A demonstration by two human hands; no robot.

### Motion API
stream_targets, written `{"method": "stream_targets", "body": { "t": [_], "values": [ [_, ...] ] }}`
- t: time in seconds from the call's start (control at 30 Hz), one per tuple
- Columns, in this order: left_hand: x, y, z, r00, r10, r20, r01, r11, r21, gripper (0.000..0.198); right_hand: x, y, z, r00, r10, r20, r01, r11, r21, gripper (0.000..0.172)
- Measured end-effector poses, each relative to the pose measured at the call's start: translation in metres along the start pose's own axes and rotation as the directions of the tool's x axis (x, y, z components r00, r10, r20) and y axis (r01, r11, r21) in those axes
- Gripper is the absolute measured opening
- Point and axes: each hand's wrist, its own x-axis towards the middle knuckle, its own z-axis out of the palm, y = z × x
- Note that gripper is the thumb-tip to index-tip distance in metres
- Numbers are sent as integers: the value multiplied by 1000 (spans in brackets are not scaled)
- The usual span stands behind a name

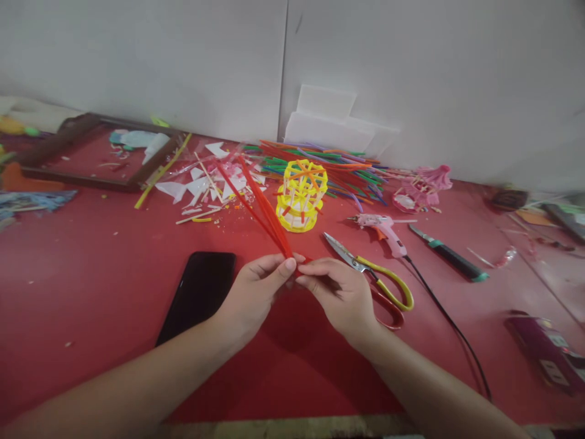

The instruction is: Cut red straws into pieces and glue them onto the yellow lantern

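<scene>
Both of my hands meet over the red table (114, 292) and pinch the lower ends of a few red pipe cleaners (262, 210). Their long ends fan out up and to the left. My left hand (258, 286) grips them between thumb and forefinger. My right hand (340, 292) pinches the same red bundle just beside it, its far end hidden by the fingers. Beyond the hands stands a round yellow frame (299, 207) of pipe cleaners and sticks, with red and orange pieces on it. Scissors (365, 265) with yellow and red handles lie by my right hand.
A black phone (198, 292) lies left of my hands. At the right are a pink glue gun (381, 228) with a black cord, a utility knife (452, 256) and a pink craft piece (425, 188). Colored pipe cleaners (347, 177), paper scraps (196, 186) and a dark wooden frame (77, 177) lie behind.
</scene>
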Motion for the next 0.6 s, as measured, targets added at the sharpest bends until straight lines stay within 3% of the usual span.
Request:
{"method": "stream_targets", "body": {
  "t": [0.13, 0.23, 0.3, 0.37, 0.43, 0.47, 0.6],
  "values": [
    [-1, -1, -1, 999, 29, -14, -29, 998, 49, 20, 6, -6, -7, 998, -33, 62, 39, 993, -110, 4],
    [-1, -1, -2, 997, 55, -54, -53, 998, 34, 19, 21, -5, -38, 994, -29, 105, 66, 926, -371, 11],
    [-1, -1, -3, 995, 54, -81, -54, 999, 7, 19, 31, 5, -70, 998, -3, -55, -32, 784, -620, 18],
    [-1, -2, -4, 994, 46, -96, -46, 999, -1, 20, 36, 24, -103, 982, 9, -189, -167, 510, -844, 26],
    [-1, -2, -5, 994, 30, -101, -31, 1000, 0, 21, 34, 48, -130, 956, 58, -287, -292, 264, -919, 39],
    [-1, -2, -4, 994, 22, -103, -23, 1000, -2, 21, 31, 59, -140, 955, 88, -282, -295, 221, -930, 37],
    [-1, -1, -3, 993, 11, -116, -13, 1000, -20, 23, 20, 87, -165, 970, 91, -225, -241, 256, -936, 16]
  ]
}}
